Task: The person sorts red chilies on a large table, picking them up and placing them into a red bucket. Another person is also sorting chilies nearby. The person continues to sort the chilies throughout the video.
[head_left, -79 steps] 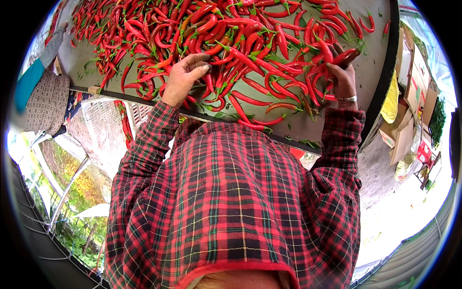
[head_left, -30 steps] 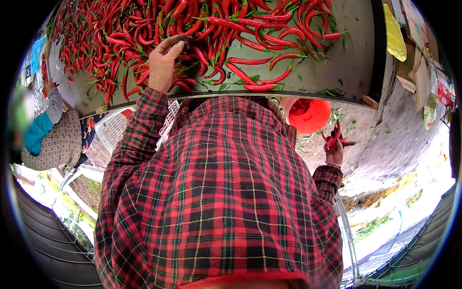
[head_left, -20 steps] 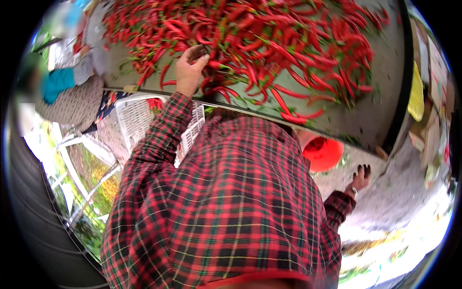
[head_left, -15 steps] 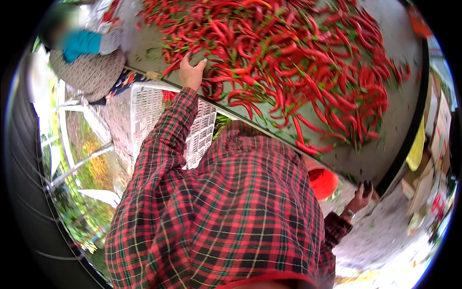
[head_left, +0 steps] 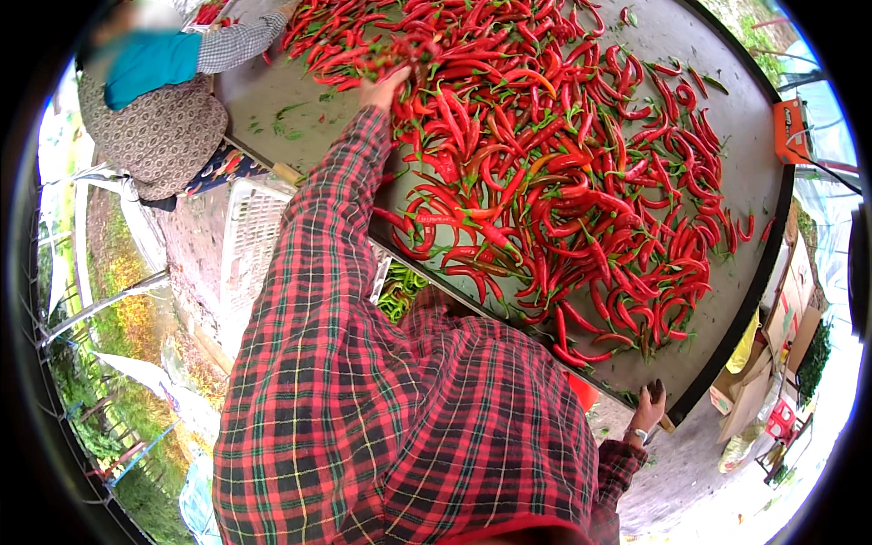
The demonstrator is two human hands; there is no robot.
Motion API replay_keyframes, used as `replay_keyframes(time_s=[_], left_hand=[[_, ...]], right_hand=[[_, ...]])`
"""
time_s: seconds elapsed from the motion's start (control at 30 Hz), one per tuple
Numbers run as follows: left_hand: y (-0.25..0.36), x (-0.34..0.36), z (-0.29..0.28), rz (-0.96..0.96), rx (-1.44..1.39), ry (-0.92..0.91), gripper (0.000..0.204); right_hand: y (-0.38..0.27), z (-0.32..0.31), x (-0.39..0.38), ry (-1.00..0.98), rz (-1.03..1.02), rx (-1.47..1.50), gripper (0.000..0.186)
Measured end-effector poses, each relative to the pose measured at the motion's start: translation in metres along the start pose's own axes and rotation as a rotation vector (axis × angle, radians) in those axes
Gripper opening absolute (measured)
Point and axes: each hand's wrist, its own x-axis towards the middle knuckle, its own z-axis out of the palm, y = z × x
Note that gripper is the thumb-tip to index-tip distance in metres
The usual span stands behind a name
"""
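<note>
Red chili peppers (head_left: 545, 195) with green stems lie heaped over a wide grey table (head_left: 313, 127). My left hand (head_left: 386, 89) reaches across the table to the left side of the heap. A motion-blurred bunch of chilies (head_left: 400, 56) is at its fingers and covers them, so their grip does not show. My right hand (head_left: 648, 409) is at the table's near right corner, holding nothing, with dark fingertips pointing up and apart. A watch (head_left: 640, 434) is on that wrist.
A person in a teal top (head_left: 154, 68) sits at the table's left, one arm stretched over it. White crates (head_left: 250, 241), one partly hidden, and green peppers (head_left: 400, 292) are below the near edge. An orange box (head_left: 791, 132) with a cable is at the right rim; cardboard (head_left: 772, 336) lies beyond.
My left hand has moved from the table's near edge farther over it, to a blurred bunch of chilies. My right hand stays near the corner. The view has shifted, and the person's arm reaches farther.
</note>
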Motion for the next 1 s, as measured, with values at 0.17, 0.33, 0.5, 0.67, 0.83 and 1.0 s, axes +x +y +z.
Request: replay_keyframes(time_s=[0.17,0.33,0.5,0.67,0.83,1.0], left_hand=[[0.045,-0.081,0.116,-0.031,-0.247,-0.656,0.084],[0.024,-0.206,0.195,0.396,0.342,-0.989,0.058],[-0.005,-0.284,0.186,0.677,0.389,-0.891,0.039],[0.021,-0.255,0.111,0.701,0.309,-0.743,0.025],[0.002,-0.164,0.04,0.803,0.782,-0.234,0.081],[-0.027,-0.214,0.026,0.538,0.747,-0.383,0.103]], right_hand=[[-0.044,0.06,0.011,-0.157,-0.006,-0.044,0.048],[-0.098,0.129,0.008,-0.274,-0.111,0.03,0.047],[-0.109,0.134,-0.013,-0.303,-0.136,0.024,0.044],[-0.081,0.12,-0.02,-0.292,-0.092,0.102,0.044],[-0.119,0.143,-0.013,-0.251,-0.189,-0.052,0.047],[-0.185,0.212,0.009,-0.174,-0.753,-0.524,0.069]])
